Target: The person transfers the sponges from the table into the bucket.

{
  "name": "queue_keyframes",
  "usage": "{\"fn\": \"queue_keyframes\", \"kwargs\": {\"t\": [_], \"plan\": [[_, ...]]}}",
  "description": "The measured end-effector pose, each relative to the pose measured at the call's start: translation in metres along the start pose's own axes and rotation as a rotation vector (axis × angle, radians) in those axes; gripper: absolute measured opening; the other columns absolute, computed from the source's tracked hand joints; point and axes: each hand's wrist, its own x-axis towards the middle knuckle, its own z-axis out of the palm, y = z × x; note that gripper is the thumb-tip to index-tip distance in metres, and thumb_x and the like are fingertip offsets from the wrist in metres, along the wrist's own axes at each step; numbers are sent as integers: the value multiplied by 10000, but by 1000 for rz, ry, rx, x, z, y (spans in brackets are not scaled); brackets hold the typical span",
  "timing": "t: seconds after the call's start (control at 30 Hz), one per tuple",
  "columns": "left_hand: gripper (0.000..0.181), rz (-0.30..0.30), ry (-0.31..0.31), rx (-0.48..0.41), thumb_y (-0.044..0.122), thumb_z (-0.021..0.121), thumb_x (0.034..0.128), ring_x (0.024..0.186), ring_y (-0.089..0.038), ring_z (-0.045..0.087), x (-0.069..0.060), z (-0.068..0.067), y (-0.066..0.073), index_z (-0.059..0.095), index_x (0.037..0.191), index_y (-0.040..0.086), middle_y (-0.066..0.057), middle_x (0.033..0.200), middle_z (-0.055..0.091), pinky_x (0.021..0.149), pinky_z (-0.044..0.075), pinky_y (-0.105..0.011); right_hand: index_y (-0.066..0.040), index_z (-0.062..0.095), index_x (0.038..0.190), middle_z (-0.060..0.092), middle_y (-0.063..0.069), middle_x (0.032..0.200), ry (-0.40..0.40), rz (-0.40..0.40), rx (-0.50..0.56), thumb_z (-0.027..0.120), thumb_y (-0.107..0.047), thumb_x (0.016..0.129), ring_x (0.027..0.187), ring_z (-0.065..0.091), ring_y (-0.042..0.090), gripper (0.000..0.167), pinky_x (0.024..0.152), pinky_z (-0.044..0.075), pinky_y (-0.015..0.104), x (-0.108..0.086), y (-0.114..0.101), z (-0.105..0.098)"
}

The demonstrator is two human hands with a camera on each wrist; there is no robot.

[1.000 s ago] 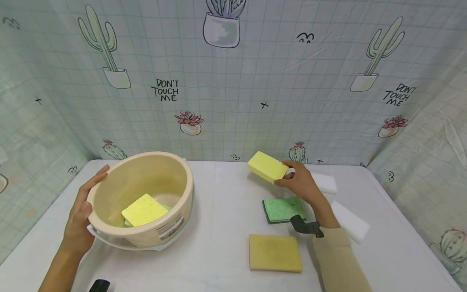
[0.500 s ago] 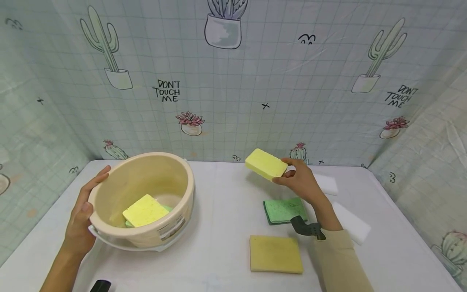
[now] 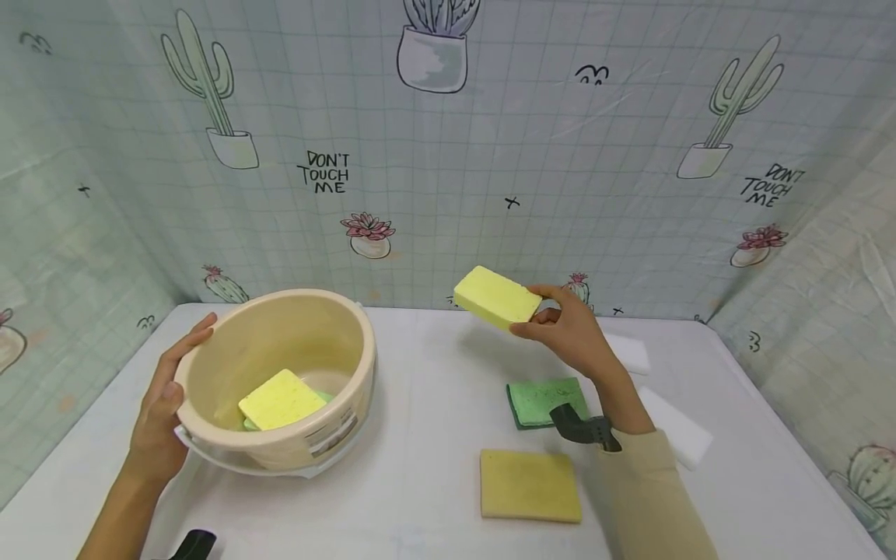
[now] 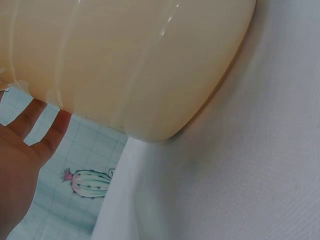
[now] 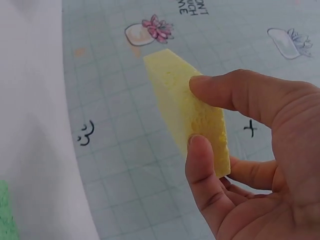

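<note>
My right hand (image 3: pixel 570 334) pinches a thick yellow sponge (image 3: pixel 495 297) between thumb and fingers, above the back of the table. In the right wrist view the same sponge (image 5: pixel 185 110) is tilted, with the fingertips on its edges. My left hand (image 3: pixel 159 408) rests against the left side of a beige bucket (image 3: pixel 273 299), fingers extended along its outer wall near the rim. The left wrist view shows straight fingers (image 4: pixel 52 135) touching the bucket wall (image 4: pixel 135 60). Inside the bucket lies another yellow sponge (image 3: pixel 281 400), over something green that is mostly hidden.
A green scouring sponge (image 3: pixel 549 400) and a flat yellow sponge (image 3: pixel 530 486) lie on the white table (image 3: pixel 420 389). Two white blocks (image 3: pixel 675 428) lie behind the right forearm, partly covered. Printed cloth (image 3: pixel 434 171) surrounds the table at the back and sides.
My right hand has lifted the yellow sponge up and a little left, away from the table. The left hand keeps its place against the bucket; the view has shifted slightly.
</note>
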Motion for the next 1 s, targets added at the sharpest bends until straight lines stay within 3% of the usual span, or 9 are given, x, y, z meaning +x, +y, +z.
{"fn": "queue_keyframes", "kwargs": {"t": [0.4,0.67,1.0], "plan": [[563,-9,13,10,248,366,967,1408,-247,140,0,1,1,291,1462,-11,-122,1562,160,1074,248,-195,-119,499,1359,452,53,1251,-1,-91,17,813,-362,752,872,585,212,726,695,521,334,-2,-33,13],[565,-23,21,28,259,376,967,1406,-241,153,2,1,4,299,1460,-6,-120,1562,168,1070,252,-192,-111,506,1343,447,56,1226,-39,-132,60,817,-314,754,842,598,206,696,700,526,328,-3,-53,26],[553,3,2,25,242,355,980,1409,-234,157,0,0,3,283,1461,-20,-129,1561,168,1071,253,-191,-117,524,1317,461,42,1184,-101,-194,111,825,-256,750,839,596,213,657,688,529,339,-3,-74,52]]}}
